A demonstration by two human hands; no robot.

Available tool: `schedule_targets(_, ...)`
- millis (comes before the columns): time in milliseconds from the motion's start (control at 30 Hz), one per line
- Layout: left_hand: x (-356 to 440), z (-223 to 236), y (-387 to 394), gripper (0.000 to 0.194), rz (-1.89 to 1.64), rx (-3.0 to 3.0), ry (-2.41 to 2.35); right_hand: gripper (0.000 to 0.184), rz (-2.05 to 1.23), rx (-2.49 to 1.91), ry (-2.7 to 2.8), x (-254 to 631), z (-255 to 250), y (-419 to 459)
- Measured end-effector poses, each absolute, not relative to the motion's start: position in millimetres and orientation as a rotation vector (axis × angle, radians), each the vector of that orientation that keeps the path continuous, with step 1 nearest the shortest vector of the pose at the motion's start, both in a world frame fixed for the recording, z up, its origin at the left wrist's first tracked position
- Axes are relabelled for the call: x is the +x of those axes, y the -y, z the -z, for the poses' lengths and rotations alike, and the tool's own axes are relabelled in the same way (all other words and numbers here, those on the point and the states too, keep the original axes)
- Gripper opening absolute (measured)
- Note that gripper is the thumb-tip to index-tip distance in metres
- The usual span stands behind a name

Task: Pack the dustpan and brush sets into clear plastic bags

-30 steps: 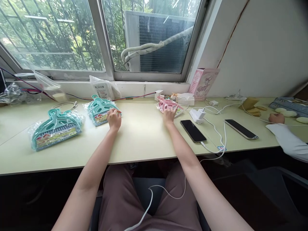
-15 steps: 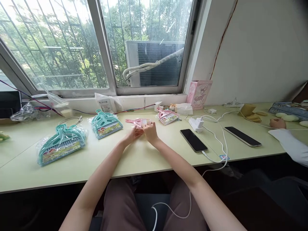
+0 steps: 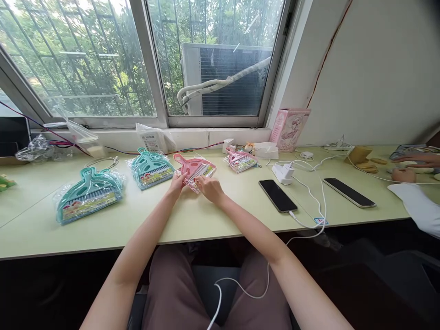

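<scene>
A pink toy brush-and-dustpan set in a clear bag (image 3: 193,169) is tilted up off the pale green desk (image 3: 206,215), gripped from both sides. My left hand (image 3: 177,185) pinches its lower left edge. My right hand (image 3: 210,188) closes on its lower right corner. A second pink bagged set (image 3: 240,160) lies further back to the right. Two teal bagged sets lie to the left, one (image 3: 151,167) beside my left hand and a larger-looking one (image 3: 88,195) nearer the front.
Two dark phones (image 3: 277,195) (image 3: 349,192) lie on the right with a white charger (image 3: 283,173) and cables. A pink box (image 3: 289,123) stands by the wall. Another person's hands and white sleeve (image 3: 412,201) are at the far right. Plastic bags sit on the window ledge.
My right hand took a pink set from the pile at the right and brought it to the middle. My left hand left the teal set and joined it; both now tilt the pink set up.
</scene>
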State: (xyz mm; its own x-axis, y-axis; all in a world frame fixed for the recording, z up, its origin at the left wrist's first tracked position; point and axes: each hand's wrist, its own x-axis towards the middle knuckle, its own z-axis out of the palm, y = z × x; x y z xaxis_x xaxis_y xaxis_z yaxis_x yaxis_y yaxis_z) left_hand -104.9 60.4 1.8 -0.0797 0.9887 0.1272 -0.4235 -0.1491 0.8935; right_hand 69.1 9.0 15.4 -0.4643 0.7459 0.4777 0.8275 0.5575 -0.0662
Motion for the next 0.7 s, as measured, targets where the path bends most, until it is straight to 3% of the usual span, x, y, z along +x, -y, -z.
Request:
schedule_targets(133,-103,-5,-59,0.057,-1.553,0.959,-0.880,0.033,0.243,-1.259,2.278,72,-14,-10)
schedule_targets(500,-112,-13,-62,0.033,-1.707,0.747,-0.985,0.037,0.044,-1.401,2.156,84,-10,-22)
schedule_targets(700,-113,-18,-59,0.035,-1.730,0.756,-0.913,0.034,-0.149,-1.260,1.922,87,-2,-32)
